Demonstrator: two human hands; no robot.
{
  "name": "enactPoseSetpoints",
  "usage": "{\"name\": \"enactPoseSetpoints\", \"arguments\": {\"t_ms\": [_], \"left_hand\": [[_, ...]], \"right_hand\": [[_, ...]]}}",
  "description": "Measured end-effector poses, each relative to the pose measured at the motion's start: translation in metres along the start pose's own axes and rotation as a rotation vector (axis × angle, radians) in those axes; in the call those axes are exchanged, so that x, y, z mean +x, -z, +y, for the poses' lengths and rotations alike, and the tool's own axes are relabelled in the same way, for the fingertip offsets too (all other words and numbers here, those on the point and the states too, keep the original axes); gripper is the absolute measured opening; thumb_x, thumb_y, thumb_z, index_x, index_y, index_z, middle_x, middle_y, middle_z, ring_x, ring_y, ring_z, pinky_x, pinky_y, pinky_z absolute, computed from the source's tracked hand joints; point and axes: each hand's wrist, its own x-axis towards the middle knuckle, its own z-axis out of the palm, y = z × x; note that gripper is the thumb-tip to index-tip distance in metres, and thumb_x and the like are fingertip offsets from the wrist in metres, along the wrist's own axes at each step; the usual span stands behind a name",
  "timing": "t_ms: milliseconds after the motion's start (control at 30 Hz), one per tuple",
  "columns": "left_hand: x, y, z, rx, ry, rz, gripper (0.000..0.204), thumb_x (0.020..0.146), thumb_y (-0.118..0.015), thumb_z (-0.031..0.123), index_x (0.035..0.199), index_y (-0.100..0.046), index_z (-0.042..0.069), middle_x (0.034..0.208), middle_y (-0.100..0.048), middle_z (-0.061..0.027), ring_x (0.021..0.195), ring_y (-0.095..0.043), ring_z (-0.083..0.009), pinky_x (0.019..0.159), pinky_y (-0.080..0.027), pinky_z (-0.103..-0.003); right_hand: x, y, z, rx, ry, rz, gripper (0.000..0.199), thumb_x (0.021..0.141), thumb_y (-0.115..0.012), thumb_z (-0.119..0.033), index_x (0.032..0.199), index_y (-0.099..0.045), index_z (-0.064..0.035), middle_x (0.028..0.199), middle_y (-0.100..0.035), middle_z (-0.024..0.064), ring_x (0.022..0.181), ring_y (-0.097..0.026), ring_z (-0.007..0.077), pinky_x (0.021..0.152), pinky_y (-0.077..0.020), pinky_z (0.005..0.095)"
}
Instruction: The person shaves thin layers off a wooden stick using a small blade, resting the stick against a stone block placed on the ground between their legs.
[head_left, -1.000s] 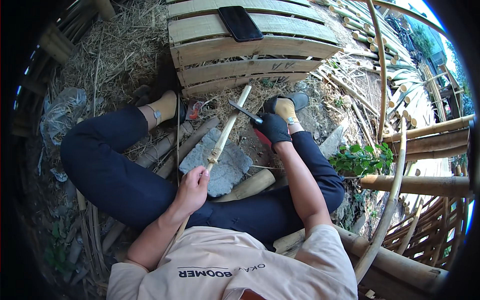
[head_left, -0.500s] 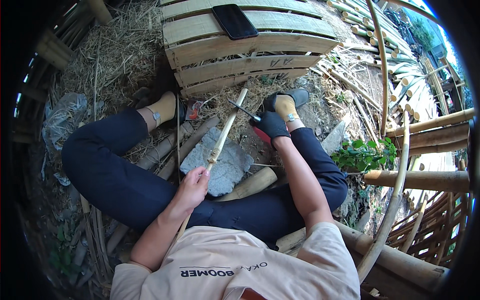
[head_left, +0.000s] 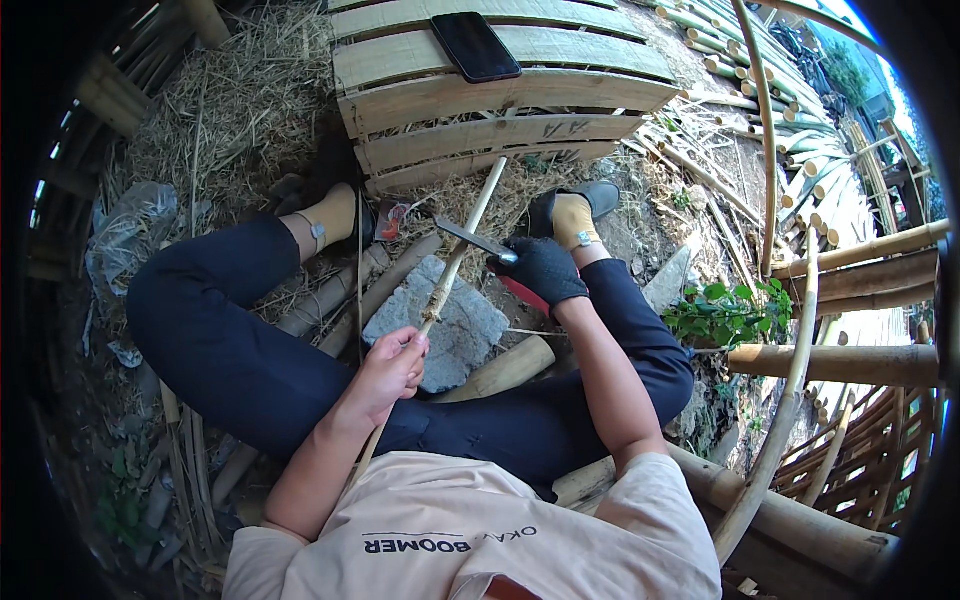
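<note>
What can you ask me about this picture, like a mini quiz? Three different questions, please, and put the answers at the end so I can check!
1. Pick one: what is the gloved right hand holding?
A) a spoon
B) a knife
C) a hammer

2. True or false: the black phone lies on top of the wooden crate.

3. Fill the gap: the bare left hand grips a long, pale ____.

Key:
1. B
2. True
3. stick
</note>
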Motion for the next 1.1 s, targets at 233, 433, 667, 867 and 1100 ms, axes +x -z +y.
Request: {"name": "enactPoseSetpoints", "arguments": {"t_ms": [233, 433, 667, 867, 1100], "left_hand": [[0.004, -0.001, -0.019, 0.166, -0.150, 0.138, 0.024, 0.105, -0.048, 0.022, 0.087, -0.052, 0.007, 0.058, -0.038, 0.0061, 0.049, -0.032, -0.0034, 0.043, -0.025, -0.024], [0.008, 0.007, -0.028, 0.469, -0.226, 0.304, 0.029, 0.104, -0.049, 0.021, 0.086, -0.056, 0.000, 0.060, -0.046, 0.0028, 0.053, -0.037, -0.0057, 0.047, -0.029, -0.029], [0.004, -0.006, -0.017, 0.296, -0.123, 0.183, 0.026, 0.106, -0.047, 0.024, 0.087, -0.051, 0.007, 0.059, -0.037, 0.0067, 0.048, -0.032, -0.0025, 0.042, -0.024, -0.024], [0.001, -0.005, -0.009, 0.126, -0.061, 0.114, 0.024, 0.106, -0.047, 0.027, 0.088, -0.047, 0.011, 0.059, -0.031, 0.0090, 0.045, -0.027, -0.0011, 0.039, -0.020, -0.021], [0.003, -0.004, -0.019, 0.282, -0.155, 0.190, 0.025, 0.106, -0.047, 0.021, 0.089, -0.053, 0.004, 0.061, -0.041, 0.0058, 0.050, -0.034, -0.0032, 0.044, -0.027, -0.024]], "right_hand": [[0.012, -0.014, 0.003, -0.031, 0.016, -0.021, 0.031, 0.083, -0.066, -0.041, 0.093, -0.074, -0.0138, 0.089, -0.072, 0.0168, 0.087, -0.069, 0.0368, 0.080, -0.0544, 0.0464], [0.036, -0.025, 0.019, -0.051, -0.026, -0.046, 0.030, 0.081, -0.066, -0.040, 0.089, -0.076, -0.0124, 0.090, -0.072, 0.0188, 0.086, -0.069, 0.0378, 0.082, -0.0545, 0.0465], [0.034, -0.024, 0.040, 0.028, -0.124, 0.018, 0.032, 0.083, -0.065, -0.040, 0.093, -0.076, -0.0121, 0.088, -0.072, 0.0181, 0.086, -0.069, 0.0383, 0.082, -0.0542, 0.0471], [0.015, -0.013, 0.001, 0.052, 0.027, -0.022, 0.029, 0.082, -0.066, -0.039, 0.094, -0.075, -0.0141, 0.087, -0.072, 0.0176, 0.084, -0.069, 0.0380, 0.081, -0.0545, 0.0469], [0.026, -0.015, 0.012, -0.052, -0.014, -0.001, 0.028, 0.082, -0.063, -0.039, 0.089, -0.075, -0.0137, 0.087, -0.072, 0.0177, 0.084, -0.069, 0.0364, 0.079, -0.0550, 0.0457]]}}
